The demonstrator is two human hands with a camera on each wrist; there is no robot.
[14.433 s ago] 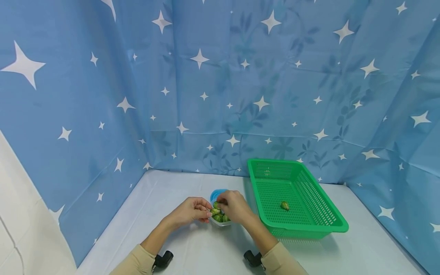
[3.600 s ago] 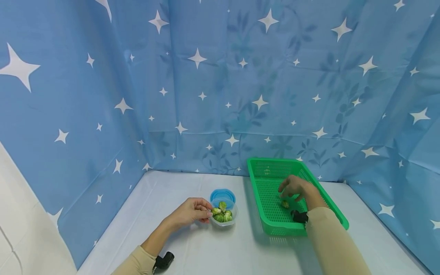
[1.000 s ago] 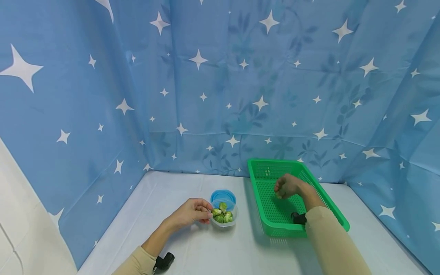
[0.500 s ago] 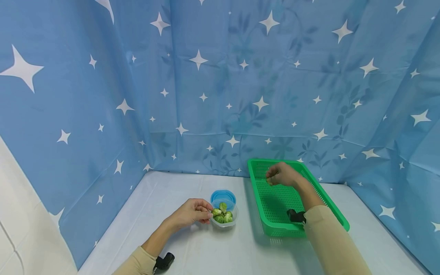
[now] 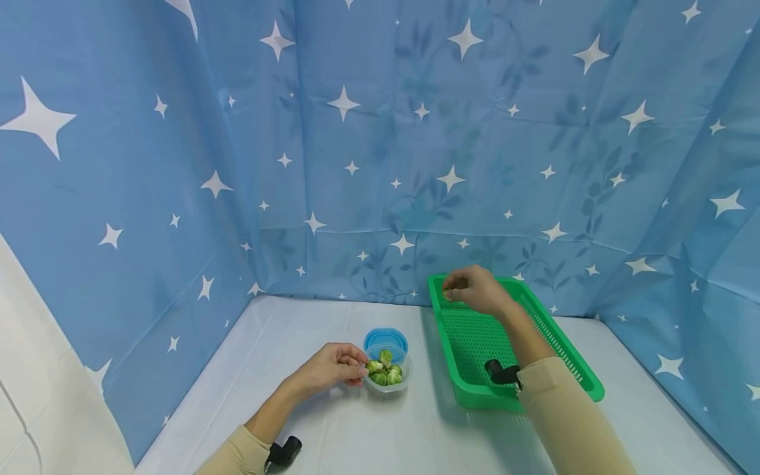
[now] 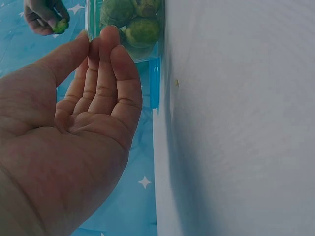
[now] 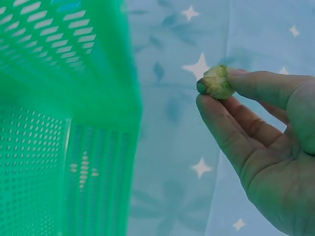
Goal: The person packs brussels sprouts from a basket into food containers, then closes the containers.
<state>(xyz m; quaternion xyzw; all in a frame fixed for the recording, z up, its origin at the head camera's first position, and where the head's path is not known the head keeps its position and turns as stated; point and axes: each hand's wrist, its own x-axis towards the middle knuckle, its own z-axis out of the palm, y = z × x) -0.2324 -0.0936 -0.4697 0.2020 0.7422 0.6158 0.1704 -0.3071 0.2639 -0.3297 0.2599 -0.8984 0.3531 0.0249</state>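
My right hand (image 5: 477, 290) pinches a Brussels sprout (image 7: 219, 82) between thumb and fingers, its cut stem end showing in the right wrist view. The hand is raised over the back left part of a green plastic basket (image 5: 525, 399). My left hand (image 5: 331, 365) pinches the left rim of a small clear container (image 5: 387, 388) on the table, thumb and fingertips at its edge. Several Brussels sprouts (image 5: 393, 376) sit inside the container. In the left wrist view, the sprouts (image 6: 142, 32) show through the clear wall above my fingertips.
A blue lid (image 5: 386, 335) lies right behind the container. The basket stands to the right of it on the white table (image 5: 332, 435). Blue curtains (image 5: 356, 132) with white stars hang around the back and sides of the table. A tiny speck (image 6: 177, 82) lies on the tabletop.
My right hand has picked the last sprout off the basket floor and lifted it up and leftward toward the basket's back left edge. The left hand has stayed at the container.
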